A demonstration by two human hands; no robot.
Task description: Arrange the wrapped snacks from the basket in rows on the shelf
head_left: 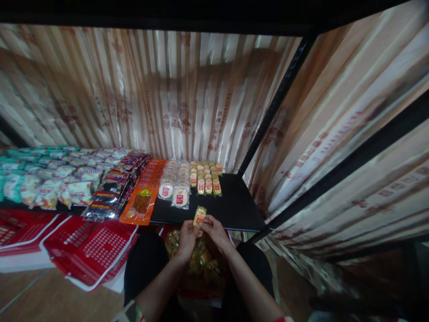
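Both hands meet over a small yellow snack packet point(199, 215) held just at the front edge of a black shelf point(234, 203). My left hand point(187, 238) pinches its lower left side and my right hand point(213, 230) grips its lower right side. Beneath my hands, between my knees, sits an open bag point(201, 261) full of the same yellow packets. On the shelf behind stand rows of yellow packets point(206, 176) and next to them rows of round white packets point(174, 183).
Left along the shelf lie orange packs point(142, 199), dark packs point(115, 183) and white and green bags point(43, 179). Red plastic baskets point(89, 248) stand on the floor at the left. Striped curtain hangs behind, and a black frame post point(275, 103) rises at the right.
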